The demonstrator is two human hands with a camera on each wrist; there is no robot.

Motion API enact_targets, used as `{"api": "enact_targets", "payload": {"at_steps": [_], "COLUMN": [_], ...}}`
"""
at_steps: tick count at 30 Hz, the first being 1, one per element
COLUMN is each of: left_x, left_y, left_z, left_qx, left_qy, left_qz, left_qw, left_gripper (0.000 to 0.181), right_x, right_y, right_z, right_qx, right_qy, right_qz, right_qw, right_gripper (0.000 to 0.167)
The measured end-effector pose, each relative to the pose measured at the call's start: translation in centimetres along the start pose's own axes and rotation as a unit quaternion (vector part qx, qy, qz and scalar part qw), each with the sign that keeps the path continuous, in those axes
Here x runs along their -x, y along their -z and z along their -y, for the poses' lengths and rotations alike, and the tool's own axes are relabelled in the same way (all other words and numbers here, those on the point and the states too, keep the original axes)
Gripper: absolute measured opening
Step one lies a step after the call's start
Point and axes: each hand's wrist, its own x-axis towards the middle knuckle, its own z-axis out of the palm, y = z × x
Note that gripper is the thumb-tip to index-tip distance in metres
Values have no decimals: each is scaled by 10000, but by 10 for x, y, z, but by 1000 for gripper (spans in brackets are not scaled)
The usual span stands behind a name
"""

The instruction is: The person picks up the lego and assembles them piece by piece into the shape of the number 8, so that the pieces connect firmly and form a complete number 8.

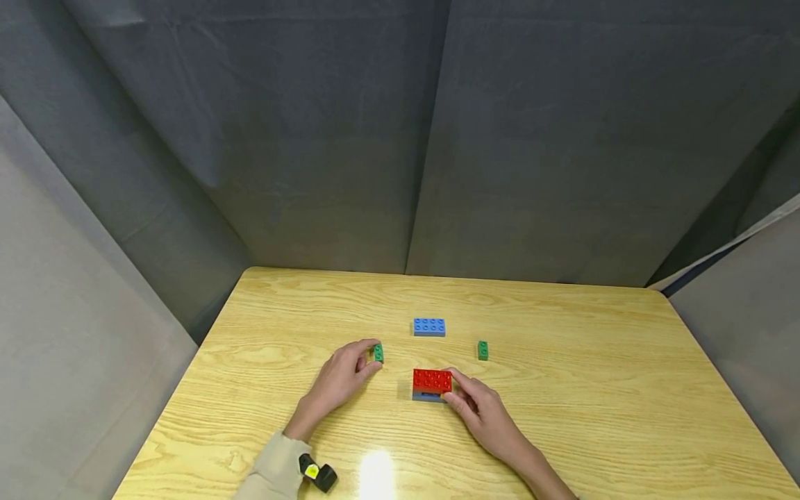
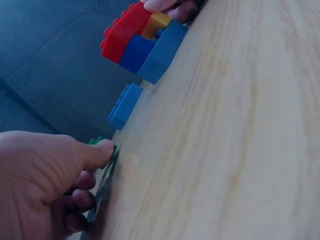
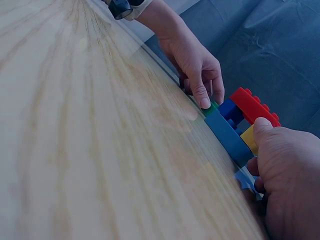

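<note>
My left hand (image 1: pixel 340 378) pinches a small green brick (image 1: pixel 378 353) by its ends, between thumb and fingertips, at table level. In the left wrist view the thumb hides part of that brick. With thumb and fingers, my right hand (image 1: pixel 486 420) grips the right end of a brick stack. On top of it is a red brick (image 1: pixel 432 379), bridging a dark blue brick (image 2: pixel 136 51) and a yellow brick (image 2: pixel 155 26), with a gap between these two. A wider blue brick (image 2: pixel 162 52) forms the base, resting on the table.
Behind the stack lies a separate blue brick (image 1: pixel 429 328). To the right is a second small green brick (image 1: pixel 483 351). The wooden table (image 1: pixel 600 375) ends at grey curtains (image 1: pixel 325 153) at the back and sides. A black strap device (image 1: pixel 317 473) sits at the left wrist.
</note>
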Motion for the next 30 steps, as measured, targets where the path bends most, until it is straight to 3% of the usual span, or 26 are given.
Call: {"api": "enact_targets", "payload": {"at_steps": [10, 30], "left_x": [-1, 1], "left_y": [4, 7], "left_z": [-1, -16], "left_qx": [110, 131], "left_qy": [-8, -11], "left_qz": [94, 297], "left_qw": [9999, 9995], "left_gripper": [45, 44], "right_x": [-1, 0], "right_y": [0, -1], "right_z": [-1, 0], "right_qx": [-16, 5], "right_qy": [34, 61], "right_qz": [-9, -47], "right_qw": [10000, 10000], "right_gripper": [46, 46]}}
